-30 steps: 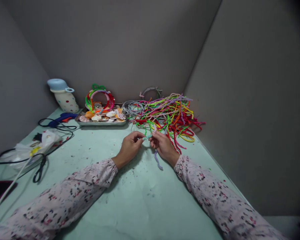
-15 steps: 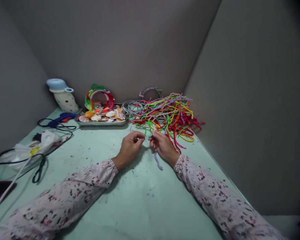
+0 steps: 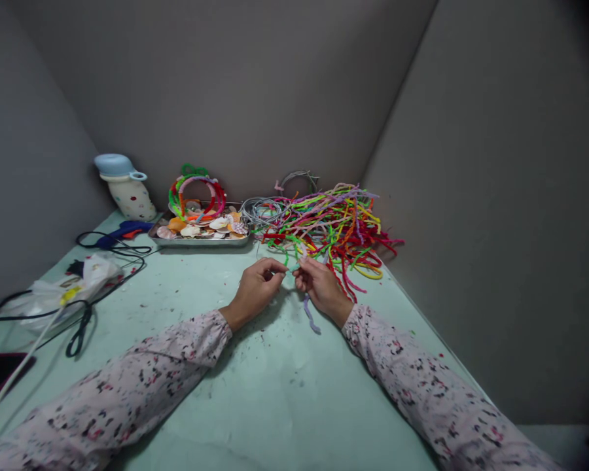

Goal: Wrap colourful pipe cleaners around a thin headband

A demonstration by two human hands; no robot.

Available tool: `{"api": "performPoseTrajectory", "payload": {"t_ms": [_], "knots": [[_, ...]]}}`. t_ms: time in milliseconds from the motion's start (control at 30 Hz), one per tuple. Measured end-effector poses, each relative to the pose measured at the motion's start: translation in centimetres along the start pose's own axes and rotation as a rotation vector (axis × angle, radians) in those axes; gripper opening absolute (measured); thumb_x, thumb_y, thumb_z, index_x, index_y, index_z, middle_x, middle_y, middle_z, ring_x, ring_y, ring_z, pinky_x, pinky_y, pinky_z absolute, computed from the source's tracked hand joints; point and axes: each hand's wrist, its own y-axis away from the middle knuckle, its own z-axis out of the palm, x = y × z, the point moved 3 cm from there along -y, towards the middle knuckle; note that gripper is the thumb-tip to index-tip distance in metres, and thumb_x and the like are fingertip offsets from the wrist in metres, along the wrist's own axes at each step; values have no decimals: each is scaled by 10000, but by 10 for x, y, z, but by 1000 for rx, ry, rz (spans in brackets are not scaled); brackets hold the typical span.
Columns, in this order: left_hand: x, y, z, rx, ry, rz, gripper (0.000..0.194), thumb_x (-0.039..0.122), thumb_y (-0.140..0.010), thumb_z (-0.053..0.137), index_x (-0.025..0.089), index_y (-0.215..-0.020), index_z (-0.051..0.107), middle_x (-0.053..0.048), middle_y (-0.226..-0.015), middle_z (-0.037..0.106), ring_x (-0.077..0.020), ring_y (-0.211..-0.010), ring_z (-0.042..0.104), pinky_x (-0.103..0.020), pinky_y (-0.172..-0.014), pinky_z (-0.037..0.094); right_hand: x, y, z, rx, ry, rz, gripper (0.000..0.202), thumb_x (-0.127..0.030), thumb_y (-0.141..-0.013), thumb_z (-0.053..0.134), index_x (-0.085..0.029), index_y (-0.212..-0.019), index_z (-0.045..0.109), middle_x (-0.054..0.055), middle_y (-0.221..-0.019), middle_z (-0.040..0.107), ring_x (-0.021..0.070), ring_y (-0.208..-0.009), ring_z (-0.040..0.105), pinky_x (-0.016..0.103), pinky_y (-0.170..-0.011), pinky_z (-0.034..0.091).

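Over the middle of the table my left hand (image 3: 258, 286) is closed in a pinch, thumb and forefinger meeting at the end of a short pale teal piece of pipe cleaner (image 3: 293, 269). My right hand (image 3: 322, 288) grips the other end of that piece, fingers curled. Below the right hand hangs a lilac pipe cleaner (image 3: 311, 316), its tip bent near the tabletop. How the teal and lilac parts join is hidden by the fingers. Just beyond the hands lies a heap of colourful pipe cleaners (image 3: 338, 219).
A metal tray (image 3: 203, 243) of seashells (image 3: 219, 224) stands at the back, with pipe-cleaner-wrapped rings (image 3: 220, 195) on it. Coiled grey wire (image 3: 262, 210) sits beside it. At left are a bottle (image 3: 130, 196), black cables (image 3: 80, 333) and a plastic bag (image 3: 95, 275). Walls close the back and right.
Both hands keep nearly the same pose, fingertips still together at the teal piece. The whole view has shifted very slightly.
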Motion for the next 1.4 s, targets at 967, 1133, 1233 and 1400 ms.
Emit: {"api": "performPoseTrajectory", "payload": {"t_ms": [967,1133,1233,1400], "knots": [[-15,-5,2,-107,-2,-117,316,443,-805,530,155,-767,653,8,-560,574,-118,-515,490,-224,-509,365,5,-2,-1,-60,11,-40,144,-322,-802,603,-191,-766,554,-37,-604,582,61,-445,525,157,-392,365],[-14,-5,3,-120,-13,-122,336,463,-806,534,151,-782,656,11,-568,572,-110,-509,474,-222,-497,350,5,-2,-2,-61,4,-39,167,-335,-793,617,-185,-775,546,-45,-604,582,56,-439,523,153,-393,362],[-12,-5,3,-109,-20,-112,335,468,-799,545,153,-765,654,23,-560,542,-101,-497,446,-216,-476,324,4,-2,-2,-54,13,-37,186,-349,-783,625,-184,-764,542,-46,-603,579,56,-432,514,156,-390,358],[-13,-4,5,-113,6,-126,320,463,-797,546,160,-749,638,32,-537,517,-101,-484,435,-214,-468,316,4,-2,-3,-45,22,-33,188,-356,-779,624,-186,-763,545,-42,-604,580,60,-433,514,162,-385,353]]}}
